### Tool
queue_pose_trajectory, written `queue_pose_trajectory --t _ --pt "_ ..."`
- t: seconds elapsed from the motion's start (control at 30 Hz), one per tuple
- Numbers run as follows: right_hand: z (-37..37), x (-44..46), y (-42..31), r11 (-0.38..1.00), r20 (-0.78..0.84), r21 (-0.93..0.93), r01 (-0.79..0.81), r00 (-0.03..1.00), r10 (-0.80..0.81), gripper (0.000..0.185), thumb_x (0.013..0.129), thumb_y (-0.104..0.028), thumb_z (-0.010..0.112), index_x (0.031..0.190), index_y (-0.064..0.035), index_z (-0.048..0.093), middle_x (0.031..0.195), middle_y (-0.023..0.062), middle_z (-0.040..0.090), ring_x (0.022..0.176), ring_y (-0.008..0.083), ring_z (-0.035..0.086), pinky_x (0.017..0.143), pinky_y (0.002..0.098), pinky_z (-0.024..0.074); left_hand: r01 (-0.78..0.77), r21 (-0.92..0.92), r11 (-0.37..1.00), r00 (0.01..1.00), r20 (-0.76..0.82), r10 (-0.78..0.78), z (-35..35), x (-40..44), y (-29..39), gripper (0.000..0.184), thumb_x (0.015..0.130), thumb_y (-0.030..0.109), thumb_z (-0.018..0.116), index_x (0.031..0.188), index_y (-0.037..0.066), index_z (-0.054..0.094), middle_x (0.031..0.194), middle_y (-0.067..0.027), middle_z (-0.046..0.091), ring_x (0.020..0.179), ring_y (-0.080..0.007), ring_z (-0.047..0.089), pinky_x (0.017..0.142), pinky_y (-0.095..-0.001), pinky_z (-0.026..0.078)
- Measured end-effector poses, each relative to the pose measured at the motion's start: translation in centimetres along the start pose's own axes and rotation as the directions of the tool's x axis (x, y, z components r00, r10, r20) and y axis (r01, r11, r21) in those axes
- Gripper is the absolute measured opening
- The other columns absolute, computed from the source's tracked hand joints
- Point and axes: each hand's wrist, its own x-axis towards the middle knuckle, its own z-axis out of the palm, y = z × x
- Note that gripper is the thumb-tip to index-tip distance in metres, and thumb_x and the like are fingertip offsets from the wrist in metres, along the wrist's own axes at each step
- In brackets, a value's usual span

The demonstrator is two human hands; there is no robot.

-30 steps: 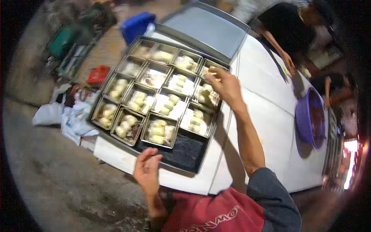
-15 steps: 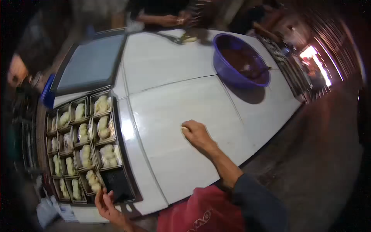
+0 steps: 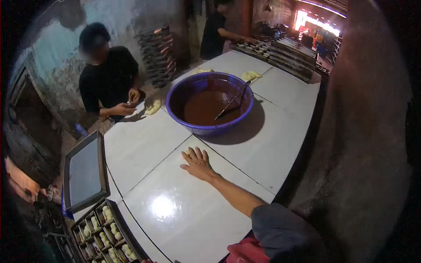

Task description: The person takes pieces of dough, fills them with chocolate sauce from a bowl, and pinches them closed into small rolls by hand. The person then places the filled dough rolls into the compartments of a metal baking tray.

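Observation:
My right hand [image 3: 199, 165] lies palm down on the white tiled table, its fingers stretched out and spread. A small piece of pale dough [image 3: 187, 152] shows at its fingertips, partly covered by them. Of my left hand [image 3: 148, 261] only a sliver shows at the bottom edge, so its fingers are hidden. Close to that sliver, at the lower left, stands a dark tray of small tins [image 3: 126, 228] holding knobbly pieces of pale dough [image 3: 105, 239].
Beyond my right hand stands a purple basin [image 3: 203, 128] of brown filling with a stick [image 3: 232, 101] in it. A framed tray [image 3: 85, 171] sits left. Dough lumps [image 3: 152, 107] lie near a person in black [image 3: 107, 79]; another person [image 3: 215, 33] works farther back.
My view has swung up and right, bringing the basin nearer the middle. My right hand has gone from closed around the dough to spread flat over it. My left hand has almost left view.

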Motion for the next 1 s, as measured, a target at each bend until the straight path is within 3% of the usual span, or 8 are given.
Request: queue_pose_trajectory --t 0.27,0.3,0.33,0.43,0.6,0.77,0.83,1.0 --pt "2.3 -3.4 4.1 0.962 -0.301 0.256 0.097 0.954 -0.017 0.055 0.088 -0.031 0.071 0.130 0.0007 0.056 0.135 0.0233 0.053 0.127 0.0410 0.048 0.110 0.0467 0.0364 0.006 0.108 0.994 0.992 0.128 -0.020 0.9 -1.8 -0.7 0.024 0.096 0.001 0.061 0.120 -0.005 0.062 0.114 -0.0157 0.067 0.098 -0.0202 0.067 0.083 -0.0330 0.058" --pt "-2.5 -4.1 2.0 0.947 -0.220 0.317 0.057 0.975 0.015 0.044 0.089 -0.022 0.069 0.125 0.0028 0.059 0.135 0.0229 0.055 0.122 0.0412 0.054 0.105 0.0438 0.0422 0.047 0.199 0.979 0.990 0.121 -0.072 1.5 -1.9 0.9 0.022 0.095 0.001 0.062 0.116 -0.005 0.065 0.110 -0.0154 0.069 0.097 -0.0203 0.068 0.084 -0.0329 0.058" --pt "1.2 -4.2 5.5 0.711 -0.139 0.702 0.032 0.986 0.094 0.037 0.090 -0.014 0.066 0.122 0.0031 0.061 0.134 0.0229 0.056 0.118 0.0380 0.058 0.101 0.0382 0.0460 0.076 0.095 0.993 0.993 0.088 -0.085 1.9 -2.1 0.9 0.021 0.093 0.001 0.064 0.113 -0.006 0.067 0.105 -0.0147 0.071 0.093 -0.0200 0.070 0.082 -0.0319 0.057" --pt "-3.2 -6.1 -0.1 0.551 0.129 0.790 -0.269 0.951 0.281 0.028 0.102 -0.019 0.053 0.111 0.0051 0.065 0.108 0.0083 0.067 0.093 0.0141 0.064 0.076 0.0273 0.0528 -0.012 0.288 0.958 0.997 0.071 -0.009 0.6 -2.3 2.0 0.019 0.091 0.006 0.069 0.108 -0.001 0.071 0.098 -0.0118 0.074 0.085 -0.0160 0.071 0.076 -0.0278 0.056" --pt "-2.9 -11.3 -10.0 0.508 0.325 0.801 -0.316 0.943 0.074 0.025 0.097 -0.016 0.059 0.111 0.0032 0.065 0.083 0.0020 0.060 0.071 0.0063 0.050 0.064 0.0232 0.0447 0.026 0.322 0.946 0.993 -0.117 0.012 -5.3 -2.7 -0.9 0.021 0.090 0.007 0.071 0.110 0.000 0.071 0.098 -0.0106 0.074 0.081 -0.0147 0.070 0.070 -0.0273 0.055" --pt "-1.3 -16.8 -24.5 0.595 0.550 0.719 -0.361 0.818 -0.168 0.040 0.092 -0.015 0.061 0.127 0.0044 0.058 0.070 -0.0001 0.052 0.066 0.0083 0.046 0.064 0.0256 0.0476 0.203 0.231 0.951 0.893 -0.441 -0.084 -17.8 2.0 -6.5 0.030 0.091 0.007 0.068 0.120 0.000 0.063 0.126 -0.0106 0.063 0.109 -0.0186 0.062 0.080 -0.0304 0.053" --pt "-1.5 -18.1 -29.5 0.605 0.551 0.724 -0.331 0.805 -0.218 0.046 0.091 -0.016 0.063 0.133 0.0021 0.054 0.070 0.0037 0.054 0.066 0.0120 0.049 0.064 0.0304 0.0489 0.107 0.343 0.933 0.841 -0.531 0.099 -23.1 5.0 -9.5 0.039 0.092 0.012 0.068 0.129 0.001 0.058 0.138 -0.0140 0.054 0.122 -0.0235 0.055 0.089 -0.0352 0.051" --pt "3.7 -19.7 -35.9 0.844 0.341 0.535 -0.026 0.921 -0.188 0.055 0.092 -0.037 0.053 0.133 0.0004 0.055 0.089 0.0271 0.065 0.083 0.0365 0.065 0.075 0.0433 0.0496 0.220 0.342 0.914 0.825 -0.565 0.013 -33.7 13.6 -14.7 0.065 0.098 0.033 0.062 0.146 -0.004 0.039 0.152 -0.0245 0.038 0.141 -0.0372 0.036 0.113 -0.0414 0.030"
